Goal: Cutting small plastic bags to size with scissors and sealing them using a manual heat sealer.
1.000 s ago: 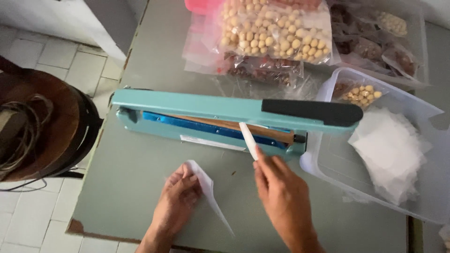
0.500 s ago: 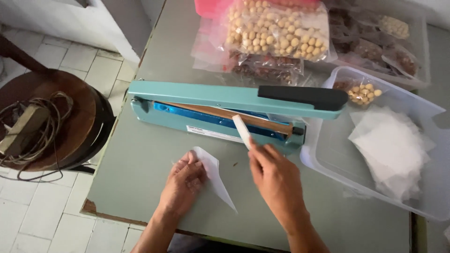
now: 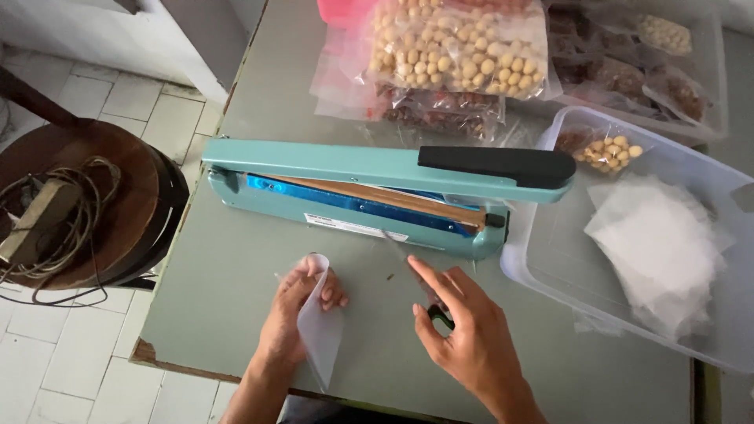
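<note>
The left hand [image 3: 294,314] pinches a clear plastic bag [image 3: 320,334], its long axis pointing toward the person; the right hand [image 3: 463,334], fingers loosely spread, rests nearer the sealer [image 3: 369,192] beyond

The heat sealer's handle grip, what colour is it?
Black, on the teal heat sealer; handle grip shows best in the head view.

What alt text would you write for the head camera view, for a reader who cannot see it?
Seen from above, a person's left hand holds a small clear plastic bag over a grey-green table, while the right hand hovers open beside it. Beyond them sits a teal heat sealer, then bags of nuts; a clear bin of bags stands right.
</note>
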